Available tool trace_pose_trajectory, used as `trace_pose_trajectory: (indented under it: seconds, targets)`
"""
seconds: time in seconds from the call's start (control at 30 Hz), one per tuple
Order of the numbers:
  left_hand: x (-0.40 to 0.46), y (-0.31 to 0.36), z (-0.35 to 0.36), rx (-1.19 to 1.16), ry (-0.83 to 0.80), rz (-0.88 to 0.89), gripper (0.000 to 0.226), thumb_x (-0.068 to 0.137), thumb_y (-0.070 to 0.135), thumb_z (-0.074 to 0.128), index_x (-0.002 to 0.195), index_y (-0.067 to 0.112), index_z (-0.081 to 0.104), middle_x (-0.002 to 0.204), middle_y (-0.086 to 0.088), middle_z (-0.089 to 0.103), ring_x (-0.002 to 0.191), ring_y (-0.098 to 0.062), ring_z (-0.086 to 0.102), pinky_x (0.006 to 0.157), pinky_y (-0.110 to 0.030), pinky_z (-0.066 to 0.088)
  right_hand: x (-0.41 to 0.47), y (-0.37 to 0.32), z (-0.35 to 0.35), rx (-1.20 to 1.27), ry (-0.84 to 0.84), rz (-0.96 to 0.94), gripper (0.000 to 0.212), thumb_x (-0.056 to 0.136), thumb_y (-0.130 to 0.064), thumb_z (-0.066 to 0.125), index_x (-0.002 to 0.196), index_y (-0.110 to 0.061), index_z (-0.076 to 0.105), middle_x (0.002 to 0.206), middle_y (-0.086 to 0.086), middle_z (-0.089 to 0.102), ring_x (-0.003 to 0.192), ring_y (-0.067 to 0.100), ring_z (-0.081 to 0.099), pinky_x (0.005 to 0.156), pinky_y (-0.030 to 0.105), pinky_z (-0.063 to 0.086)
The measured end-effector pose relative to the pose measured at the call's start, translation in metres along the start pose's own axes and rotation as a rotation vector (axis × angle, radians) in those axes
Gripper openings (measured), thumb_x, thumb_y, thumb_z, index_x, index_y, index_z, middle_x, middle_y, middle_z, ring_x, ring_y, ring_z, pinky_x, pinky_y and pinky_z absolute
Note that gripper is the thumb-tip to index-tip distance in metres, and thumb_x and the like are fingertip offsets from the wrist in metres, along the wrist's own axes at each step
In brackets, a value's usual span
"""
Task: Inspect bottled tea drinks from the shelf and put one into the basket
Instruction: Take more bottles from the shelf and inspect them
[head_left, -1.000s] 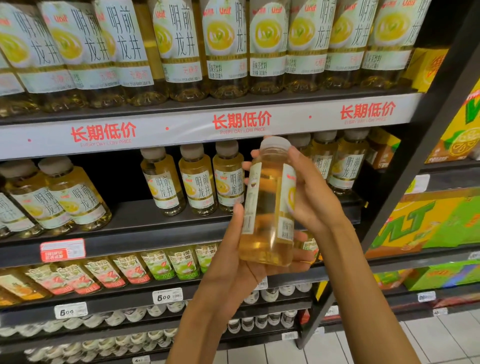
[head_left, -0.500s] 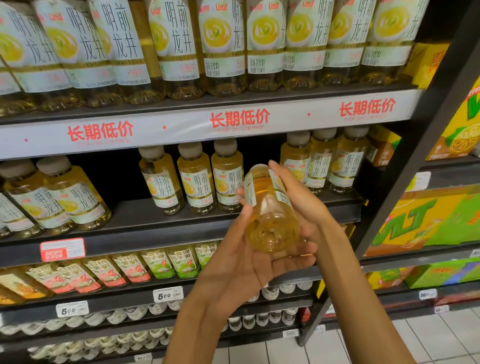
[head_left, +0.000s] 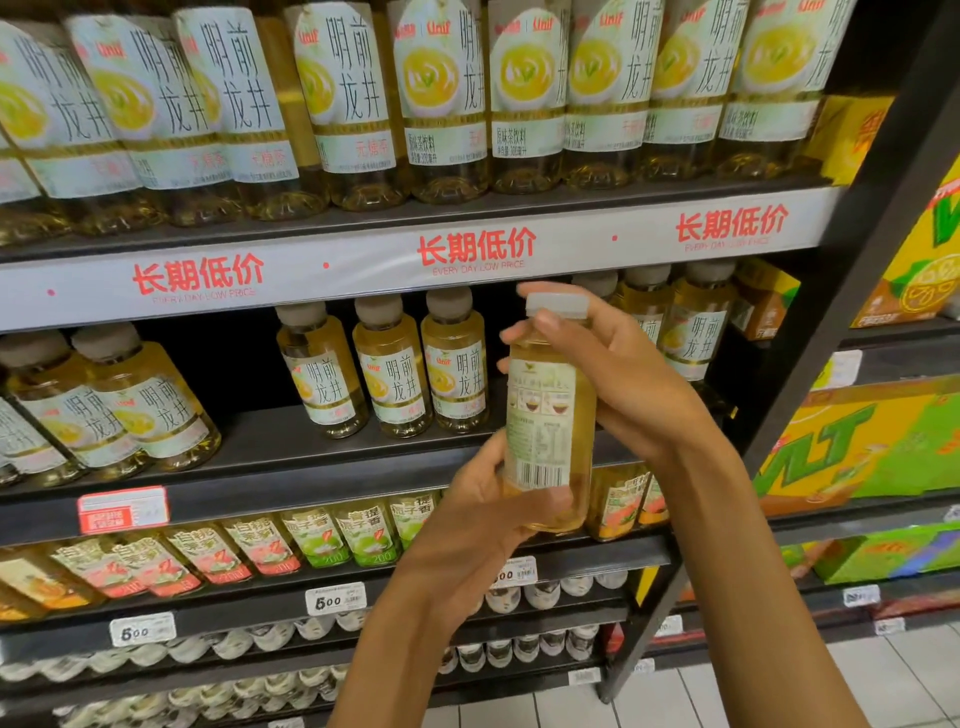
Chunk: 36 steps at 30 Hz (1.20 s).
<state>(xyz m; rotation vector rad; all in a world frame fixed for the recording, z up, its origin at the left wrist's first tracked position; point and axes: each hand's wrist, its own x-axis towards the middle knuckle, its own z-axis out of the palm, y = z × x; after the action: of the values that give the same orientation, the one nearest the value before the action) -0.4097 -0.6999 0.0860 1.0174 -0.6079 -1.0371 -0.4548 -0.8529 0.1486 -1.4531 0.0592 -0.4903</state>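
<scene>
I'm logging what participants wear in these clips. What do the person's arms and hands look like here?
Both forearms are bare, with no sleeves in view. The left hand and right hand wear no gloves, and no watch, bracelet or ring shows on them.

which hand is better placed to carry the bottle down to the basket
Probably the right hand: it wraps the upper body and neck of the tea bottle, near the cap. The left hand only cups the base. No basket is in view.

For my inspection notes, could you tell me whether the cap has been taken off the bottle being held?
No, the white cap sits on the bottle, which the left hand and right hand hold upright.
</scene>
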Motion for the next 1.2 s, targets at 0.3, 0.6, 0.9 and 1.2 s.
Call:
trace_pose_trajectory:
  seconds: [0.3, 0.6, 0.9, 1.2]
  targets:
    - [0.003, 0.005, 0.008, 0.263, -0.046, 0.006, 0.079, 0.056, 0.050, 0.085, 0.123, 0.023, 0.054, 0.119, 0.003, 0.068, 0.112, -0.015, 0.063, 0.088, -0.024, 0.052, -0.003, -0.004, 0.002, 0.270, -0.104, -0.139, 0.038, 0.089, -0.025, 0.063, 0.124, -0.015, 0.055, 0.103, 0.004, 0.071, 0.098, 0.023, 0.068, 0.085, 0.036, 0.055]
    - [0.034, -0.026, -0.003, 0.571, 0.425, 0.296, 0.059, 0.080, 0.011, 0.074, 0.122, 0.034, 0.038, 0.118, 0.000, 0.058, 0.106, -0.006, 0.059, 0.085, -0.021, 0.051, -0.003, 0.021, -0.003, -0.227, 0.102, -0.090, 0.036, 0.082, -0.027, 0.066, 0.116, -0.025, 0.053, 0.111, 0.004, 0.064, 0.094, 0.002, 0.063, 0.076, 0.016, 0.051]
    - [0.052, -0.039, -0.013, 0.804, 0.392, 0.275, 0.077, 0.091, 0.011, 0.057, 0.147, 0.029, 0.007, 0.140, 0.015, 0.015, 0.139, -0.007, 0.014, 0.113, -0.027, 0.022, 0.009, 0.035, -0.014, -0.029, 0.170, -0.112, 0.020, 0.073, -0.011, 0.060, 0.081, -0.027, 0.069, 0.096, 0.000, 0.069, 0.098, 0.016, 0.063, 0.080, 0.028, 0.051]
    - [0.068, -0.050, -0.020, 0.707, 0.635, 0.373, 0.063, 0.070, 0.014, 0.083, 0.116, 0.036, 0.045, 0.113, 0.014, 0.056, 0.106, 0.002, 0.053, 0.085, -0.004, 0.042, 0.021, 0.034, -0.011, -0.316, 0.097, -0.161, 0.028, 0.078, -0.009, 0.069, 0.099, -0.026, 0.060, 0.098, -0.009, 0.064, 0.089, -0.003, 0.060, 0.073, 0.014, 0.049]
